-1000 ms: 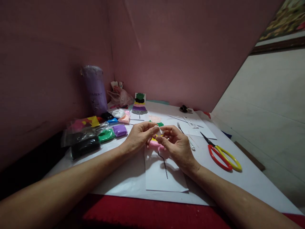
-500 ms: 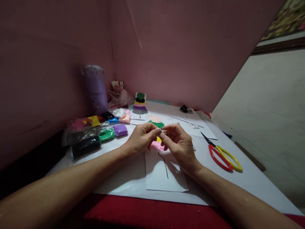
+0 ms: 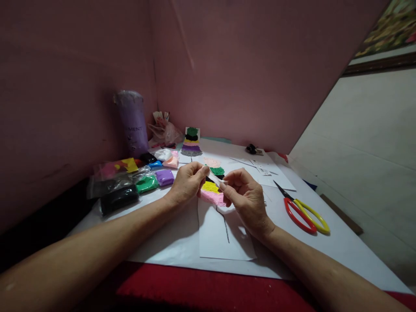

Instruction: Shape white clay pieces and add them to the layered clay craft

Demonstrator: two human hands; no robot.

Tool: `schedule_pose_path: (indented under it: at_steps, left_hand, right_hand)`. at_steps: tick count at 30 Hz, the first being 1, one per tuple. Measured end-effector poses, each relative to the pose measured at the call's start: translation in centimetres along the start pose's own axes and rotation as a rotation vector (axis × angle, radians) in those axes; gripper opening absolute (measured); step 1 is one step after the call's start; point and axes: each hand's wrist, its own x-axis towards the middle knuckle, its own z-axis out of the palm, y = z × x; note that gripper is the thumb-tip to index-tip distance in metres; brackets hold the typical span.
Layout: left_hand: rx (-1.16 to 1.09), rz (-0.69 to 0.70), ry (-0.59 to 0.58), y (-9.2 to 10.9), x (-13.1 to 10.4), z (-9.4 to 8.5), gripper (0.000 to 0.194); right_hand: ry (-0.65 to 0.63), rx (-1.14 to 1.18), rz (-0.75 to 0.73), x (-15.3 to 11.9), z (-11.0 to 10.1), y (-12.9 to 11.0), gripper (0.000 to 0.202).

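Between my two hands stretches a strip of white clay (image 3: 214, 177). My left hand (image 3: 188, 182) pinches one end between thumb and fingers, and my right hand (image 3: 245, 195) pinches the other. Below them lies a white sheet of paper (image 3: 224, 242) bearing a clay picture (image 3: 211, 187) with bands of pale peach, green, black, yellow and pink. A dark wavy line runs down the sheet from the pink band. My fingers cover part of the bands.
Red-and-yellow-handled scissors (image 3: 305, 214) lie at right. Several clay packets (image 3: 164, 177) crowd the left, before a purple tumbler (image 3: 131, 123). A similar finished-looking striped picture (image 3: 191, 142) stands at the back, with keys (image 3: 253, 149) and paper scraps (image 3: 261, 167) to its right.
My hands have moved apart, the left one going leftward. The white clay, bunched at my fingertips before, now spans the gap as a strip, and more of the yellow band shows.
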Motion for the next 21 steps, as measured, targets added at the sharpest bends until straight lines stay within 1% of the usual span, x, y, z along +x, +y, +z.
schedule_pose_path:
  at_steps: [7,11,13,14,19,21]
  left_hand:
    - [-0.014,0.005,0.125,-0.7,0.6,-0.8,0.029]
    - [-0.083,-0.013,0.120,-0.7,0.7,-1.0,0.029]
    - [-0.133,-0.033,0.072,-0.5,0.6,-1.0,0.029]
    - [-0.154,-0.045,0.030,-0.4,0.5,-0.9,0.031]
    - [-0.172,-0.161,-0.296,0.0,-0.3,-0.6,0.035]
    - [-0.149,-0.174,-0.358,-0.1,-0.4,-0.4,0.036]
  right_hand:
    - [0.008,-0.018,0.005,-0.1,-0.1,-0.2,0.012]
    - [0.015,-0.041,0.008,0.0,-0.2,0.1,0.012]
    - [0.013,-0.058,0.009,0.1,-0.2,0.5,0.011]
    - [0.012,-0.070,0.009,0.1,-0.2,0.7,0.011]
    - [-0.018,-0.129,0.025,0.2,-0.3,1.4,0.014]
    - [-0.034,-0.143,0.015,0.2,-0.3,1.5,0.015]
